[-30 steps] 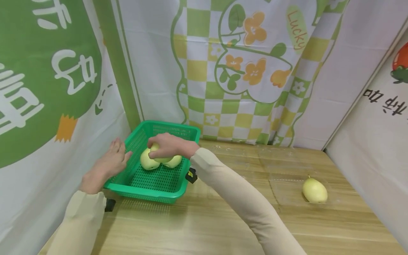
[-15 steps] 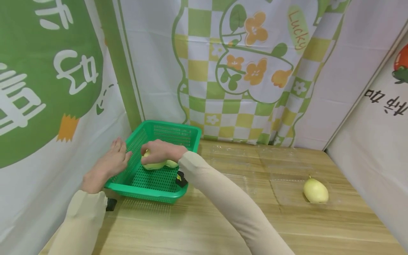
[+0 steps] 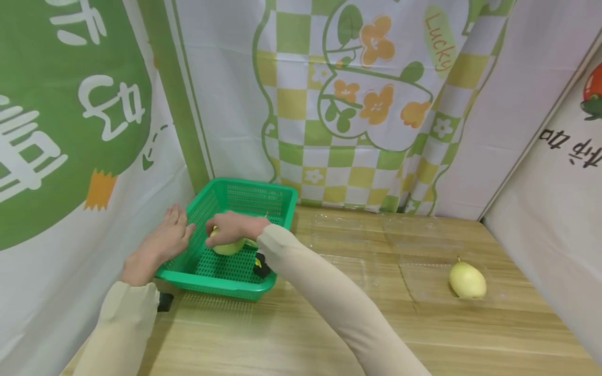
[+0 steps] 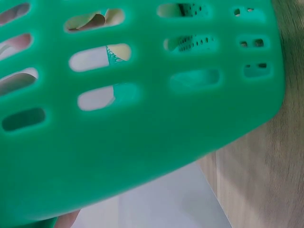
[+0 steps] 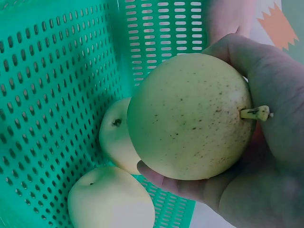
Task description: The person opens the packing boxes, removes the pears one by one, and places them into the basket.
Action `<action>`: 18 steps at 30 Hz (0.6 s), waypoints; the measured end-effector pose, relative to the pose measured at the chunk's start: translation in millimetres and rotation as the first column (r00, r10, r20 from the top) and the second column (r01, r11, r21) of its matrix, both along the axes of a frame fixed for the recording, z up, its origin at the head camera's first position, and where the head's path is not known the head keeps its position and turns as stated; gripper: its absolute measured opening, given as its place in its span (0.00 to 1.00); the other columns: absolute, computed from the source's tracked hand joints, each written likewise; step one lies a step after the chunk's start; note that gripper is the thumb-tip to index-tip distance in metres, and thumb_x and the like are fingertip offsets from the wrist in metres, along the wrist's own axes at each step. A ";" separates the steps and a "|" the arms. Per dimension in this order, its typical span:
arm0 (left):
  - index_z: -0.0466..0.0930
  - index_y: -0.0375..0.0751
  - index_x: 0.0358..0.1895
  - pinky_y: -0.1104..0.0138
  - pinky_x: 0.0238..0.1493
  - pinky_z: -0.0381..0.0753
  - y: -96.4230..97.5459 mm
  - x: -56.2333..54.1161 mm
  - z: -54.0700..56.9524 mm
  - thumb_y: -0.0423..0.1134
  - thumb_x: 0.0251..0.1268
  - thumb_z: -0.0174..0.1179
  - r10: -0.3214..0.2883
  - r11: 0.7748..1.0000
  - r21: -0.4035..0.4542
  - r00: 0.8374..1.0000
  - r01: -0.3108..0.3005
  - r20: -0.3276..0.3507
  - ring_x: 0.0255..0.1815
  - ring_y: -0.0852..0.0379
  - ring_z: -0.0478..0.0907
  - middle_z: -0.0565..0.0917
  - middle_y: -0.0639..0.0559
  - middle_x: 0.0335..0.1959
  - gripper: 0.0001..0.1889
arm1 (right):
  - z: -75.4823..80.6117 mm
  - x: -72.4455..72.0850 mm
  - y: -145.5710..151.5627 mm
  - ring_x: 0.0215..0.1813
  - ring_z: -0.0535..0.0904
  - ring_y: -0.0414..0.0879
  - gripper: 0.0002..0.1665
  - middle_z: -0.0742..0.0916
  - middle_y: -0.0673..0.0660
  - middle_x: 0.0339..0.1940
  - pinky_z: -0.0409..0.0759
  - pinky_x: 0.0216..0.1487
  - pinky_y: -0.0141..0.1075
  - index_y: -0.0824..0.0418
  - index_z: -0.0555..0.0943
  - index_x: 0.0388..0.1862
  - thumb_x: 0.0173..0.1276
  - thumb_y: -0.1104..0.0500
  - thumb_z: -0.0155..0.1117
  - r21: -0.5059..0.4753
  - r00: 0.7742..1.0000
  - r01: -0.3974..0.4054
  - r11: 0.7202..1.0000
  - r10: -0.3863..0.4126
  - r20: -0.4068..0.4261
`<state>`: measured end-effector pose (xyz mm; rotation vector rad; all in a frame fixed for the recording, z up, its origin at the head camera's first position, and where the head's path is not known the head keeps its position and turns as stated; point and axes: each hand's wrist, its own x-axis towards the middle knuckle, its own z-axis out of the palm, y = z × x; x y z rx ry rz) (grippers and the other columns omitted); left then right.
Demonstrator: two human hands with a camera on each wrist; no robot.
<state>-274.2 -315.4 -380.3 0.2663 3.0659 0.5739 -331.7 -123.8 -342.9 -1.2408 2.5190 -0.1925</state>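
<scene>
My right hand (image 3: 230, 227) is inside the green plastic basket (image 3: 211, 287), its fingers and thumb curled round a yellow-green pear (image 5: 190, 118) whose stem points toward the palm. Two more pears lie in the basket beyond it in the right wrist view, a nearer pear (image 5: 111, 199) and a partly hidden pear (image 5: 114, 135). At the basket's left side, my left hand (image 3: 162, 237) rests with its fingers straight along the rim. The left wrist view is mostly filled by the basket's slotted outer wall (image 4: 152, 128).
Another pear (image 3: 467, 280) sits at the right in a clear plastic tray (image 3: 420, 282). More see-through plastic trays lie at the back of the wooden table (image 3: 301, 334). Printed cloth (image 3: 324, 172) hangs behind, and white cloth walls close in both sides.
My right hand has moved left and lower in the head view, going deeper into the basket with the pear. The left hand and the pear on the right stay put.
</scene>
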 end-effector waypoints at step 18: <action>0.33 0.13 0.72 0.37 0.76 0.36 -0.5 0.9 1.3 0.47 0.82 0.30 0.000 1.000 0.002 1.000 0.000 0.014 0.76 0.24 0.26 0.29 0.19 0.74 0.37 | -20.6 -4.3 -13.7 0.40 0.78 0.39 0.20 0.83 0.46 0.45 0.78 0.34 0.28 0.51 0.80 0.55 0.70 0.44 0.60 0.035 1.000 -0.001 0.999 0.002 -0.012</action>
